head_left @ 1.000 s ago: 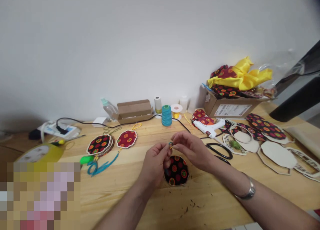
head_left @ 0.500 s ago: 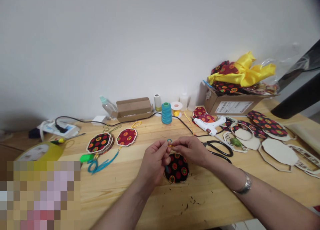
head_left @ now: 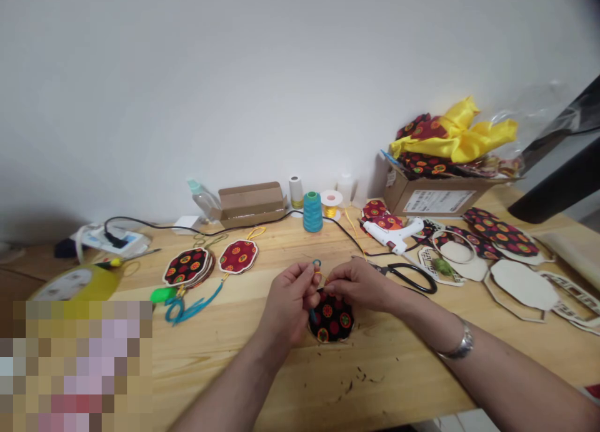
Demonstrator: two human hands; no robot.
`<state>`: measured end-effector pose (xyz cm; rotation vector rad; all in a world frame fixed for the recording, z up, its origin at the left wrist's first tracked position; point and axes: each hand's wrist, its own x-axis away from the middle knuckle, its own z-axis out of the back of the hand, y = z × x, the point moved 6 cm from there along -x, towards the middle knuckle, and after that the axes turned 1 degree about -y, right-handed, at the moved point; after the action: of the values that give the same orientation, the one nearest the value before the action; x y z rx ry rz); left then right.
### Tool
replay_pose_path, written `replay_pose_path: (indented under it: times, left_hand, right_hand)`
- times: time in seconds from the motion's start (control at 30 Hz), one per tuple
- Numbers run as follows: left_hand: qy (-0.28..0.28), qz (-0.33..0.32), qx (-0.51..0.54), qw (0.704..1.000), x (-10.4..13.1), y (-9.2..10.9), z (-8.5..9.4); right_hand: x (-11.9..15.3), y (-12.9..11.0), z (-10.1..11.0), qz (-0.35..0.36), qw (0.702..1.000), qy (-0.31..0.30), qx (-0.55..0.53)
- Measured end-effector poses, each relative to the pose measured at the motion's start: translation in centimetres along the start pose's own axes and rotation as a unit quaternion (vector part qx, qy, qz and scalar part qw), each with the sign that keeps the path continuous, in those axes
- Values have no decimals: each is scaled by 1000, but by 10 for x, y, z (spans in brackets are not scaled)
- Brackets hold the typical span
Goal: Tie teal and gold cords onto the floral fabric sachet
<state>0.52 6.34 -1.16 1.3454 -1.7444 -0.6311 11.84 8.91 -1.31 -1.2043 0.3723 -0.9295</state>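
My left hand (head_left: 293, 301) is closed, thumb and fingertips pinching a bundle of teal thread (head_left: 317, 262) whose looped top stands above the fingers. A thin yellow cord (head_left: 319, 276) shows beside the teal loop. My right hand (head_left: 359, 285) is closed in a pinch close by, at the yellow cord; its fingertips partly hide the cord. Below both hands, an eight-lobed black fabric pendant (head_left: 334, 322) with red and orange flower circles and a pale rim lies on the table. The hands cover its upper edge.
Black scissors (head_left: 412, 278) lie right of my right hand, with a white glue gun (head_left: 391, 235) behind. Teal (head_left: 312, 213) and yellow (head_left: 330, 208) thread spools stand at the back. Finished pendants (head_left: 238, 257) lie left; a cardboard box (head_left: 431, 197) of fabric stands back right.
My right hand has shifted slightly down, its fingertips lower and a little farther from the left fingers. My left hand keeps its pinch on the teal thread.
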Motion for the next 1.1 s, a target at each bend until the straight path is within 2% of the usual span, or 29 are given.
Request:
replay_pose_path:
  times: [0.23, 0.33, 0.43, 0.63, 0.87, 1.1]
  left_hand:
    - [48, -39, -36, 997, -2, 4, 5]
    - [66, -50, -43, 996, -2, 6, 8]
    - [71, -57, -32, 995, -1, 8, 9]
    - [4, -22, 29, 999, 1, 3, 1]
    - [-77, 35, 51, 995, 3, -1, -10]
    - [-84, 39, 47, 995, 4, -2, -9]
  right_hand:
    - [3, -11, 9, 2, 999, 36, -33]
    - [2, -8, 10, -17, 993, 47, -108]
    - [1, -4, 8, -35, 974, 40, -222]
    - [3, -3, 4, -44, 933, -1, -357]
    - [6, -1, -10, -71, 908, -84, -404]
    - [7, -6, -12, -68, 889, -108, -440]
